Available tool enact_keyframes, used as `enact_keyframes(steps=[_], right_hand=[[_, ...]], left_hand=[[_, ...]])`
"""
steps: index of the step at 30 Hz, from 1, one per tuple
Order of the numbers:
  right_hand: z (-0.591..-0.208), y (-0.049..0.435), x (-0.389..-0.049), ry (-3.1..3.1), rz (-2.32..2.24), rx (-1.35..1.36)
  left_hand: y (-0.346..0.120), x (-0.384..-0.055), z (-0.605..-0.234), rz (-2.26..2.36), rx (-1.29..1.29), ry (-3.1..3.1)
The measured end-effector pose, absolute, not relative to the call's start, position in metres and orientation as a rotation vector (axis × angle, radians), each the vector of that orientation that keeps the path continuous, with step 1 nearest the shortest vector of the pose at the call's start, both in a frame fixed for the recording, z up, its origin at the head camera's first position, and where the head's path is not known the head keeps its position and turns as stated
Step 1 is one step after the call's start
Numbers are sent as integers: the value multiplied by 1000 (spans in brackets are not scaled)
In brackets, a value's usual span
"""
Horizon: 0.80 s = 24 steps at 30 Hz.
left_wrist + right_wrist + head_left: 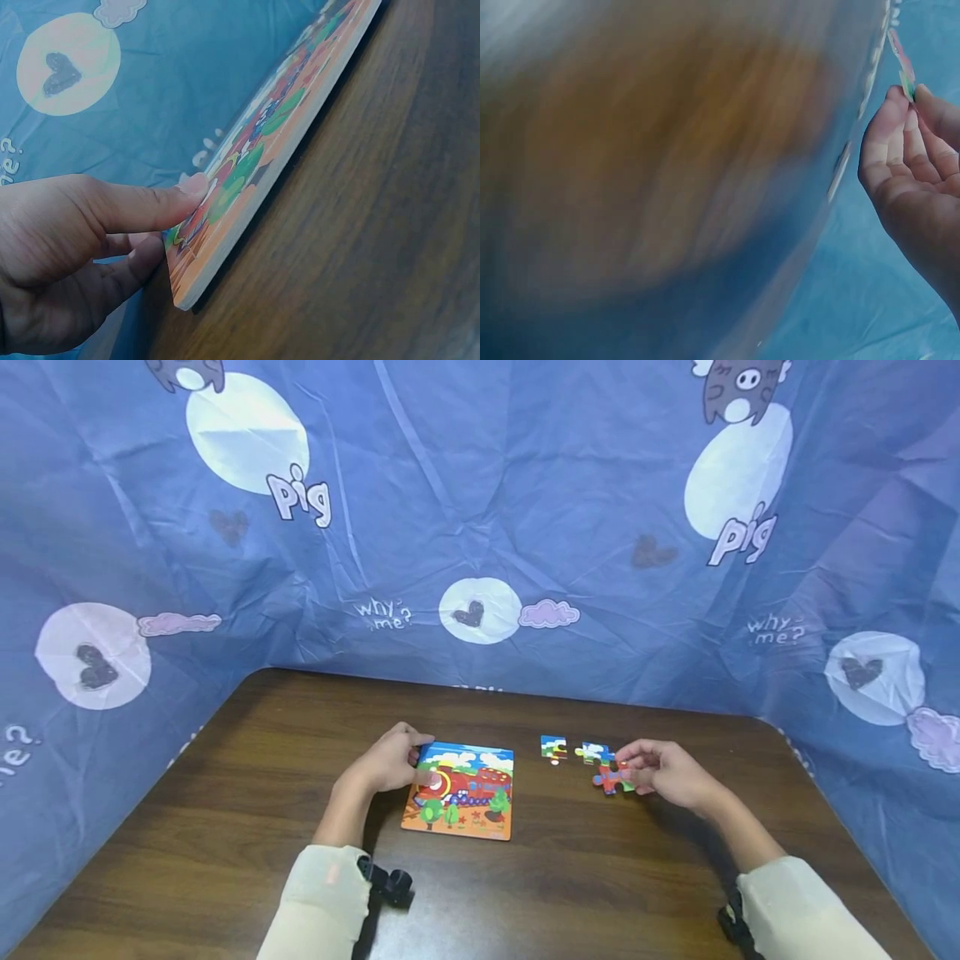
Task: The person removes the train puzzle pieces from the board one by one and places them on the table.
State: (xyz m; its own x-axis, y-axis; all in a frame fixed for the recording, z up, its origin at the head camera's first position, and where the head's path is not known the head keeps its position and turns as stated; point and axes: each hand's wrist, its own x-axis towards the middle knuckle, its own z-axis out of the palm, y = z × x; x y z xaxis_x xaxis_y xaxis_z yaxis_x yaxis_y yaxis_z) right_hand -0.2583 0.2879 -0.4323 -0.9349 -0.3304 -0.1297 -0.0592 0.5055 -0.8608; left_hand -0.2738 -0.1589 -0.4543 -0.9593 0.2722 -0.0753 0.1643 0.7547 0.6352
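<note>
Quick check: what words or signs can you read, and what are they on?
"pig": twice, high on the blue cloth, left and right.
"why me?": twice, lower on the cloth, middle and right.
"me?": cloth at the head view's left edge, cut off.
Scraps along the cloth's bottom: partly hidden, unreadable.
Any print on the train picture board: too small to read.

On the blue cartoon-print fabric backdrop [517, 502], "pig" is printed twice in outlined pale letters [300, 497], at upper left and upper right. "why me?" is written twice in white, at centre and right. A cut-off "me?" is seen at the left edge. Lettering by the wooden tabletop [225, 810] cannot be read.
</note>
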Motion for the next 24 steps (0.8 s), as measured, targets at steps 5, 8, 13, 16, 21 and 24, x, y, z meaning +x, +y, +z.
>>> enact_keyframes(steps=[5,8,13,16,21,24], right_hand=[[-435,311,-253,2499,-1388,-301],[-438,324,-252,2507,-1389,-278],[-442,340,-252,2520,-1396,-246],[-444,345,-253,2529,-1382,-239],[-446,346,-254,2535,-1344,-248],[-446,345,-254,2538,-1313,-259]], left_hand=[[-159,-275,-456,988,337,2794],[-158,-275,-456,994,321,2789],[-158,-274,-456,984,328,2791],[-157,-274,-456,982,330,2792],[-157,-274,-456,990,320,2795],[-158,-274,-456,987,322,2798]])
